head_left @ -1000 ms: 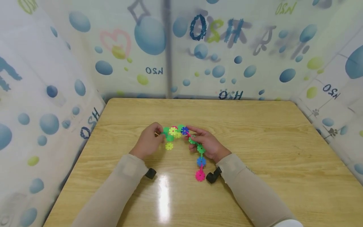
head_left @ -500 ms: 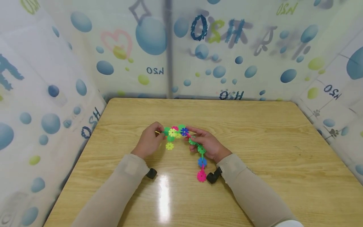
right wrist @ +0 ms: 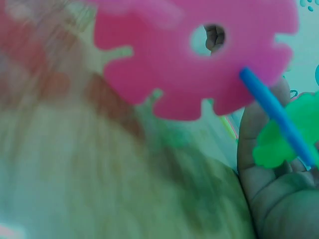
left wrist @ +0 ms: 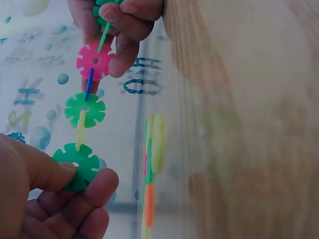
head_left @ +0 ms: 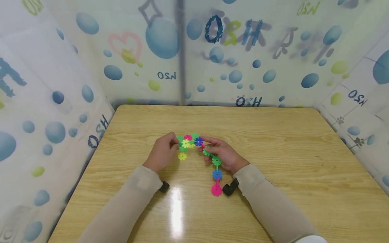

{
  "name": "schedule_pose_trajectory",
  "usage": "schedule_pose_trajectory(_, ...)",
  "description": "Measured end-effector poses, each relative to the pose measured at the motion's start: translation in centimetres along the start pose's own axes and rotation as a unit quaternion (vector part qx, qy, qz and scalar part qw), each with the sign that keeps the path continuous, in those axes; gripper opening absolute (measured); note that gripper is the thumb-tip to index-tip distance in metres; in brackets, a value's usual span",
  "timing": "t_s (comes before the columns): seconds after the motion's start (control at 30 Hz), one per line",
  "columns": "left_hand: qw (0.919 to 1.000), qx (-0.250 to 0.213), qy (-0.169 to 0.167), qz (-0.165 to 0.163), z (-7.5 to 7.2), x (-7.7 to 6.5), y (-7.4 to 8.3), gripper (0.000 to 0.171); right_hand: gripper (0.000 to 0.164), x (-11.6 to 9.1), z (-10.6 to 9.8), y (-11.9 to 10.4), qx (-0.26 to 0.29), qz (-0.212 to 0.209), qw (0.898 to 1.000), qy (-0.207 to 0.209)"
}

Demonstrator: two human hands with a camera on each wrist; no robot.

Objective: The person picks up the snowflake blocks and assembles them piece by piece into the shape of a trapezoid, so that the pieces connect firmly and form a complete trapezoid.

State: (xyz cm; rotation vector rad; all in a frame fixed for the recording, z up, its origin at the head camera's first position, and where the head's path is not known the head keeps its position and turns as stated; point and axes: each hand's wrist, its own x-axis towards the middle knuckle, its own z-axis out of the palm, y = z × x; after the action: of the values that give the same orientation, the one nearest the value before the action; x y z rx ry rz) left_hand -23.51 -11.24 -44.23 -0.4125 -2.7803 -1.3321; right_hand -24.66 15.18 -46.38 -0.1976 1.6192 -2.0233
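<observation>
In the head view, a chain of colored plastic snowflake discs, with a blue disc [head_left: 198, 141] near its middle, runs between both hands. My left hand [head_left: 160, 152] pinches a green snowflake disc [left wrist: 83, 174] between thumb and fingers, as the left wrist view shows. On the other side, my right hand [head_left: 224, 154] grips the chain at a green disc. From there the chain trails toward me, ending in a pink disc [head_left: 216, 190] that looms large in the right wrist view. A yellow disc [head_left: 182, 156] shows below the cluster beside my left fingers.
The wooden table [head_left: 273, 135] spreads around both hands, with a patterned curtain [head_left: 258, 67] behind it and at the sides. In the left wrist view several discs [left wrist: 155, 144] appear edge-on beside the chain. Black wrist cameras [head_left: 231, 187] stick out near the sleeves.
My left hand has shifted slightly right, toward the right hand. A yellow bit that showed at its fingers is out of sight now. The pink end has drifted a little right and down.
</observation>
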Motion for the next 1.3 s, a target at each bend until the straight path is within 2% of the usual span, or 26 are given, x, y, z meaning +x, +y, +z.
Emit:
schedule_pose_trajectory(0.13,0.9998,0.02,0.001,0.002,0.2,-0.1,0.3,0.006,0.055,0.0,-0.1,0.0,-0.007,0.002,1.0,0.004)
schedule_pose_trajectory(0.37,0.9998,0.006,0.015,-0.012,0.2,-0.3,0.6,0.005,0.054,0.0,0.1,0.0,-0.017,0.003,1.0,0.006)
schedule_pose_trajectory(0.6,0.9994,0.029,0.019,-0.002,0.2,-0.3,1.0,0.009,0.052,0.0,0.4,0.1,-0.037,0.001,0.999,0.018)
schedule_pose_trajectory(0.7,0.9996,0.019,0.009,-0.017,0.1,-0.2,0.7,0.007,0.051,0.0,0.4,0.1,-0.034,0.001,0.999,0.02)
schedule_pose_trajectory(0.77,0.9993,0.017,0.003,-0.032,0.0,0.0,0.5,0.014,0.051,0.1,0.3,0.2,-0.026,0.0,1.0,0.018)
schedule_pose_trajectory(0.9,0.9958,0.032,-0.025,-0.082,-0.4,0.0,0.4,0.023,0.053,0.1,0.1,0.2,-0.007,-0.004,1.0,0.011)
schedule_pose_trajectory(1.0,0.9899,0.065,-0.065,-0.108,-0.6,-0.1,0.6,0.015,0.054,0.1,0.0,0.2,0.0,-0.008,1.0,0.009)
schedule_pose_trajectory(1.13,0.9829,0.093,-0.122,-0.102,-0.5,-0.2,0.9,0.009,0.055,0.1,0.0,0.2,0.008,-0.008,1.0,0.007)
schedule_pose_trajectory(1.3,0.9804,0.098,-0.147,-0.087,-0.2,-0.4,1.3,0.019,0.054,0.1,0.1,0.1,0.011,-0.008,1.0,0.012)
